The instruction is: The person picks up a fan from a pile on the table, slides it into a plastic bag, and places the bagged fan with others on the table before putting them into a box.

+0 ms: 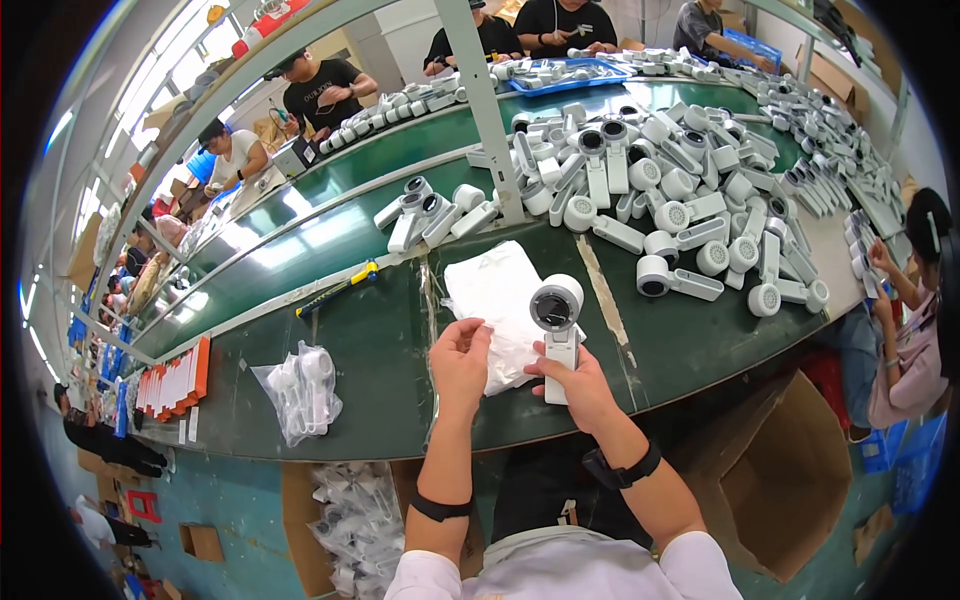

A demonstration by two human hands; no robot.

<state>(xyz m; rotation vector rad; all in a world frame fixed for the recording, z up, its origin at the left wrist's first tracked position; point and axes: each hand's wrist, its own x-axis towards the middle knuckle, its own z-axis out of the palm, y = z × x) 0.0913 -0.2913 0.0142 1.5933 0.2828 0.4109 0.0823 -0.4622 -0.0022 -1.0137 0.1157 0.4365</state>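
My right hand (575, 385) is wrapped round the handle of a white handheld fan (556, 312), held upright with its round dark-centred head at the top. Just left of it my left hand (460, 360) is closed, thumb and fingers drawn together at the edge of a stack of thin white plastic bags (497, 285). Whether a bag is pinched in those fingers is hidden. The stack lies on the dark green table (385, 355), its near end crumpled, partly behind the fan.
A big heap of white fans (690, 170) covers the right of the table. Bagged fans (300, 392) and a yellow-black cutter (338, 289) lie left, near orange boxes (175, 380). Cardboard boxes (785, 480) stand below the edge. A metal post (485, 110) rises ahead; co-workers sit around.
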